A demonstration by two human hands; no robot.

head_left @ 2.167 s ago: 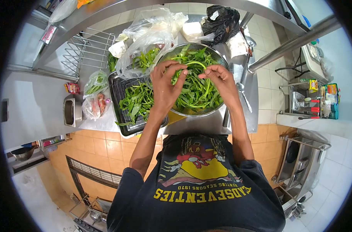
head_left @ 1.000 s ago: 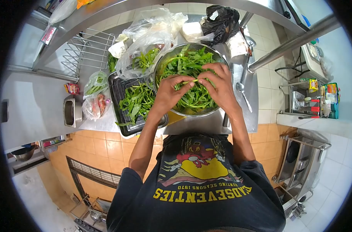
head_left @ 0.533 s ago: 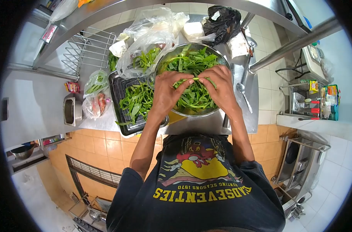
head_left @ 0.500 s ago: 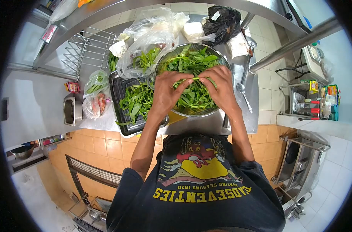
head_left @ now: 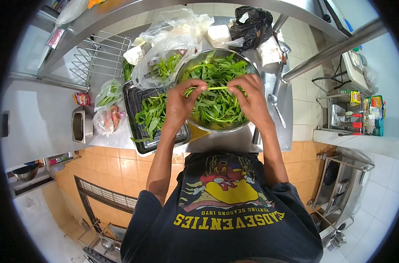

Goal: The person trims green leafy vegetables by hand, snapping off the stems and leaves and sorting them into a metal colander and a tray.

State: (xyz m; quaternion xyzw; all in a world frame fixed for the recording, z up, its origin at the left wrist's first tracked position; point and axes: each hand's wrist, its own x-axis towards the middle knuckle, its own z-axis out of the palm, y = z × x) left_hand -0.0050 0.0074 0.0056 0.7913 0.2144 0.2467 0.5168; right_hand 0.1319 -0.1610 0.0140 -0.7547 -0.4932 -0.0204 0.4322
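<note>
Between my two hands a green stem (head_left: 218, 88) is stretched level above a round metal colander (head_left: 260, 81) full of leafy greens (head_left: 214, 107). My left hand (head_left: 180, 101) pinches its left end between thumb and fingers, over the colander's left rim. The right end is pinched by my right hand (head_left: 251, 96), over the colander's right side. Left of the colander, a black tray (head_left: 129, 97) holds more leafy greens (head_left: 152, 115), partly hidden by my left hand. A clear plastic bag (head_left: 143, 72) with greens inside lies behind the tray.
A black plastic bag (head_left: 250, 28) and a white block (head_left: 218, 35) sit at the back. A spoon (head_left: 277, 110) lies right of the colander. Farther left are a metal container (head_left: 82, 126), small bags (head_left: 106, 120) and a wire rack (head_left: 98, 57). A metal post (head_left: 331, 51) slants at right.
My hands were close together with fingertips nearly touching on the stem. My left hand has moved left, and a longer piece of stem now shows between them.
</note>
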